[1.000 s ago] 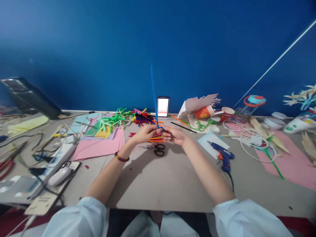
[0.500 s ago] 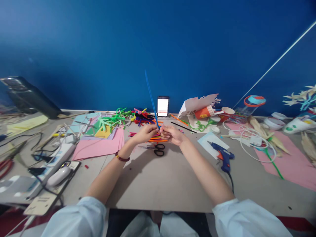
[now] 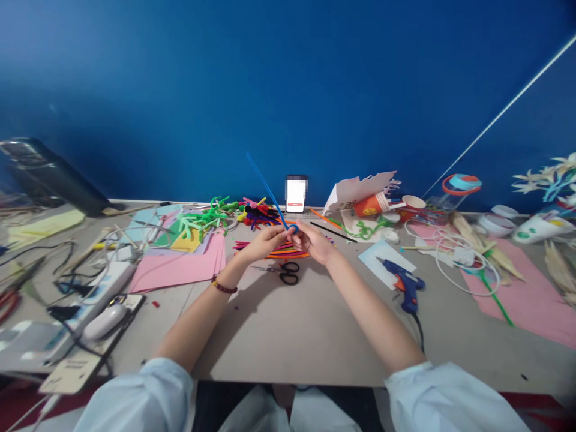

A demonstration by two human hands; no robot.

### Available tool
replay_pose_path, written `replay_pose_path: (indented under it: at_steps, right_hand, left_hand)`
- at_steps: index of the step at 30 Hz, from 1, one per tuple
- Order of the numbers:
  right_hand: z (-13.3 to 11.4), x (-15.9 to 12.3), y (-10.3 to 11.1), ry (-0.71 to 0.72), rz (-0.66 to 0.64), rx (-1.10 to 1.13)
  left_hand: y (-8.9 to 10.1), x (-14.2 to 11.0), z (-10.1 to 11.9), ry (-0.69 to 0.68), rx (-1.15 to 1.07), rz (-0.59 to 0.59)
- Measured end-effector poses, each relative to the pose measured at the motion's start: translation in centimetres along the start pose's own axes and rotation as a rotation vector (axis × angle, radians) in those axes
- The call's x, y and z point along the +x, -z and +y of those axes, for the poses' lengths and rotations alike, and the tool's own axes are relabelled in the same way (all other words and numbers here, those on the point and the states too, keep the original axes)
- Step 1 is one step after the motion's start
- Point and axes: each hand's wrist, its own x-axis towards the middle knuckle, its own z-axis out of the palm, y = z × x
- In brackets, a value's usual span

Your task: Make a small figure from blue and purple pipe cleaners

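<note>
Blue pipe cleaners (image 3: 265,185) rise at a slant to the upper left from between my hands, with a small bend or loop at their lower end. My left hand (image 3: 269,242) pinches them near that end. Closed around the same looped end is my right hand (image 3: 312,241), its fingertips meeting the left ones. Below and behind the hands lie several pink and orange pipe cleaners (image 3: 288,254). Black-handled scissors (image 3: 288,273) rest on the table just nearer to me, their blades partly in shadow.
A phone (image 3: 296,193) stands against the blue wall. Left are green pipe cleaners (image 3: 204,219), pink paper (image 3: 175,270) and a power strip (image 3: 96,306). A blue glue gun (image 3: 407,282), with its cord, lies right, near paper cups (image 3: 372,206) and a white cable (image 3: 468,255).
The blue pipe cleaners have tipped further left and their tops sit lower. A loop now shows at their lower end, and my right hand has turned slightly around it.
</note>
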Motion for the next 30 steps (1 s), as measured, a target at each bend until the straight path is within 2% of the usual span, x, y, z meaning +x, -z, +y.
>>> replay_pose_path:
  at_steps: [8,13,20,26,30]
  right_hand:
    - [0.3,0.3,-0.1,0.004,0.132,0.016]
    - [0.1,0.2,0.4,-0.076,0.081,-0.011]
    - [-0.3,0.7,1.6,-0.044,0.263,0.053]
    - [-1.1,0.4,1.7,-0.028,0.157,0.059]
    - [-1.3,0.1,1.3,-0.028,0.164,0.022]
  left_hand:
    - [-0.7,0.2,0.0,-0.054,0.024,0.025]
    - [-0.5,0.1,-0.8,-0.064,0.063,0.036]
    - [-0.7,0.0,-0.9,0.011,-0.057,0.071]
    - [-0.6,0.2,-1.6,0.051,-0.19,0.083]
    - [-0.8,0.3,-2.0,-0.03,-0.054,0.203]
